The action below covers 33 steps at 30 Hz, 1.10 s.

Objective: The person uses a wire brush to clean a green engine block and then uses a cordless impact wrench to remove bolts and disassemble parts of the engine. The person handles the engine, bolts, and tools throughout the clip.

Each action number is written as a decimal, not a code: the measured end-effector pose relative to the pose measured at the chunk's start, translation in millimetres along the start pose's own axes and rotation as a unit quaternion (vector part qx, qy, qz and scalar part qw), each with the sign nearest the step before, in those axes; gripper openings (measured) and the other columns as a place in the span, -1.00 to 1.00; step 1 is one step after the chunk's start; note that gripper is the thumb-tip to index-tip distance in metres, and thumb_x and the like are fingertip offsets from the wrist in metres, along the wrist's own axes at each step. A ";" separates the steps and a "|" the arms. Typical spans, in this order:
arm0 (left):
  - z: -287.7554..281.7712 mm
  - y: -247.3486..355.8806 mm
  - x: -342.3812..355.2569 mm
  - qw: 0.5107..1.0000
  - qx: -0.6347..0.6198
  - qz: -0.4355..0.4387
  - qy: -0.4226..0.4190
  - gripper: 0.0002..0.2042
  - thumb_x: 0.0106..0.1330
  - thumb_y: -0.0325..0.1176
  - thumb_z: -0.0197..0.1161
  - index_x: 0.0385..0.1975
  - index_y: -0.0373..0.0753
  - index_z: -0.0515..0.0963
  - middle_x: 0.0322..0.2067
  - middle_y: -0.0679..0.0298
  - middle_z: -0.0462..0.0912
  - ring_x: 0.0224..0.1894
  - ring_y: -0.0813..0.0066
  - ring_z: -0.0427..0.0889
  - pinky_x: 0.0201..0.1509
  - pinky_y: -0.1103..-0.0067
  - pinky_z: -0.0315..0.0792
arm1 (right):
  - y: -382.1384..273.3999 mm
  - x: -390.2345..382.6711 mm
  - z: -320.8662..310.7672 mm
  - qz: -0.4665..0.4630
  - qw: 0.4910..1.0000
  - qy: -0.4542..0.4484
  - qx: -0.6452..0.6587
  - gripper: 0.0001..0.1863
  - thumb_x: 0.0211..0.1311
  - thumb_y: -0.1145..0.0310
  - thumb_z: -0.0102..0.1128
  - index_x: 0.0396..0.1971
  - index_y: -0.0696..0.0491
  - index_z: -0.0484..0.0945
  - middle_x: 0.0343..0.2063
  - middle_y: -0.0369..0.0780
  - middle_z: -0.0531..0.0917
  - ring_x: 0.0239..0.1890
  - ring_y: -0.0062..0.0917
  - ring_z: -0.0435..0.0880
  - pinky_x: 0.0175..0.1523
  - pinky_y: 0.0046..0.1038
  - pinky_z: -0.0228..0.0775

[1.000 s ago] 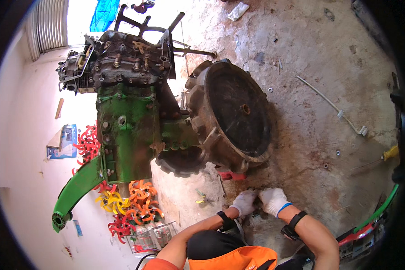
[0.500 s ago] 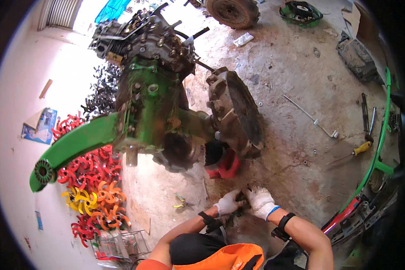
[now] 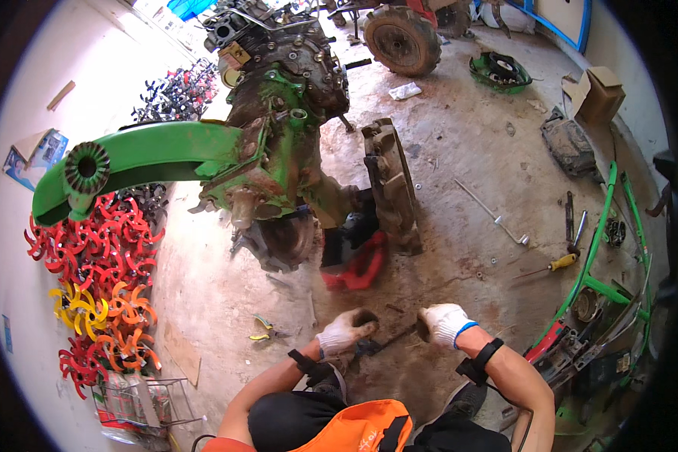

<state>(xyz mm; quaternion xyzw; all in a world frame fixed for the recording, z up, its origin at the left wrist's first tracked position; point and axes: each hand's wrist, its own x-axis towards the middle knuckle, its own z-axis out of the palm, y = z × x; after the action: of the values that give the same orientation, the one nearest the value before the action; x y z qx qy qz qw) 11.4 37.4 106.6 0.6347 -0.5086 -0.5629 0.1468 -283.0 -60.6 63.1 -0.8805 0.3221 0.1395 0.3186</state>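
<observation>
Both my hands wear white knit gloves with dark, dirty fingers, low over the floor in front of my knees. My left hand has its fingers curled in; whatever they hold, if anything, is hidden. My right hand, a blue band at its cuff, is curled too, its fingers turned inward. Between the hands runs a dark slim bar, with a thicker dark end below my left hand. Its other end reaches my right fingers; I cannot tell whether they grip it. Beyond stands a green machine with an engine and lugged wheel.
A red and black object sits beside the wheel. Pliers lie left of my hands. Red, yellow and orange curved blades are piled along the left wall. Right are a yellow-handled screwdriver, a long rod and a green frame.
My hands were together and have moved apart, left hand leftward and right hand slightly up; the dark bar now shows between them. The view has shifted, showing more of the room at the back.
</observation>
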 end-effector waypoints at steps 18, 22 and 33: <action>-45.1 -92.4 -107.1 0.993 0.049 -0.059 0.086 -0.63 0.57 -0.18 0.32 0.18 -0.33 0.67 0.05 0.11 0.82 0.11 0.34 0.75 0.25 0.40 0.58 | -56.8 35.9 -166.1 -0.085 0.983 0.050 -0.152 -0.56 0.33 0.11 0.36 0.13 -0.01 0.72 -0.08 0.01 0.81 0.00 0.00 0.79 0.08 -0.06 0.66; -49.6 -102.1 -102.3 0.996 -0.013 -0.069 0.064 -0.56 0.53 -0.10 0.31 0.21 -0.29 0.65 0.11 0.00 0.79 0.15 0.12 0.75 0.28 0.31 0.57 | -82.3 52.5 -194.4 -0.088 0.970 0.214 0.081 -0.52 0.38 0.23 0.35 0.25 0.05 0.63 -0.08 0.04 0.82 0.01 -0.09 0.83 0.12 -0.14 0.67; -25.4 -103.1 -52.7 0.994 -0.055 0.062 0.066 -0.51 0.51 0.00 0.31 0.24 -0.25 0.64 0.13 -0.04 0.77 0.18 0.02 0.74 0.27 0.26 0.57 | -128.2 94.6 -237.9 -0.065 0.837 0.483 0.250 -0.49 0.46 0.48 0.27 0.37 0.19 0.50 0.11 -0.10 0.75 0.16 -0.39 0.71 0.34 -0.36 0.52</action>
<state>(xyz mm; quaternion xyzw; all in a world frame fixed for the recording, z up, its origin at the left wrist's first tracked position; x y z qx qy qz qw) 90.8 115.6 66.4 0.6283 -0.5045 -0.5370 0.2497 -118.0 -185.2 261.1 -0.7452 0.4015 -0.4099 0.3397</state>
